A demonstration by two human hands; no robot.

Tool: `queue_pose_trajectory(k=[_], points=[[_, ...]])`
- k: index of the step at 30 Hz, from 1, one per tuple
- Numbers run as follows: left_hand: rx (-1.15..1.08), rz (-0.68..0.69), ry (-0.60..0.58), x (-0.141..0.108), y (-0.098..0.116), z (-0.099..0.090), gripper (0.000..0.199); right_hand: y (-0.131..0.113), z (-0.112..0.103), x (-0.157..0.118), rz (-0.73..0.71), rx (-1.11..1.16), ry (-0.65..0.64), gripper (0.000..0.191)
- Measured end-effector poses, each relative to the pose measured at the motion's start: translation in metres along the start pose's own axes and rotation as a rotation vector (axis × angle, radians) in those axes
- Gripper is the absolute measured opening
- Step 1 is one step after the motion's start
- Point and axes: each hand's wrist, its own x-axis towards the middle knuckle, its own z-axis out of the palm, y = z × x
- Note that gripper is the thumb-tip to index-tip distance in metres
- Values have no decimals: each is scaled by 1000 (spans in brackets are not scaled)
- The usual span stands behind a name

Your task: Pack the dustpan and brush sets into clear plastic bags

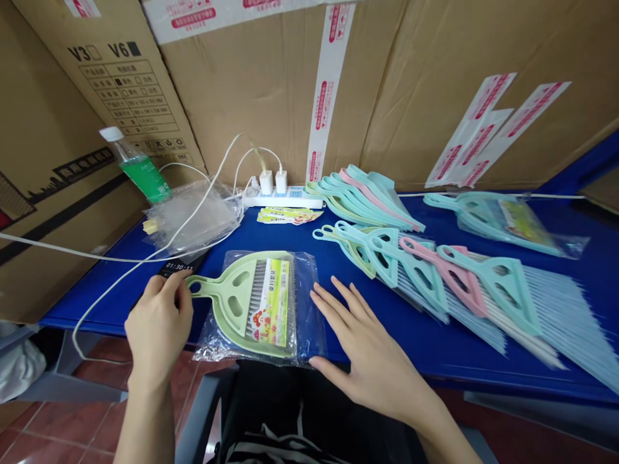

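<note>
A green dustpan and brush set [235, 303] with a printed card lies in a clear plastic bag [309, 309] near the table's front edge. My left hand [162, 319] pinches the ring end of its handle, thumb and fingers closed. My right hand [365, 345] is palm down with fingers spread, at the right edge of the bag. To the right lie several loose brushes [503, 287] in blue, pink and green. Behind them is a stack of dustpans [372, 196]. Another bagged blue set [493, 219] rests at the back right.
Empty plastic bags [193, 216] and a tilted bottle [145, 174] are at the back left. Printed cards [290, 215] lie before a power strip [285, 197]. A white cable [109, 293] loops across the left side, over a phone [181, 265]. Cardboard boxes [271, 84] stand behind.
</note>
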Motion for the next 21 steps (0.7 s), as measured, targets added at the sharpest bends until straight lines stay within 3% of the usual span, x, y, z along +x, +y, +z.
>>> queue_pose_trajectory(k=[3, 6, 9, 13, 21], points=[[-50, 154, 55, -4, -1, 1, 38, 0, 1, 0, 7, -3, 8, 78], [-130, 360, 18, -4, -5, 3, 42, -1, 0, -1, 27, 1, 8, 78], [-147, 479, -34, -4, -6, 4, 42, -1, -1, -1, 57, 12, -17, 77], [-213, 529, -62, -1, -3, 9, 37, 0, -3, -3, 97, 13, -34, 74], [-362, 483, -66, 11, 2, 21, 37, 6, 1, -17, 95, -74, 63, 60]])
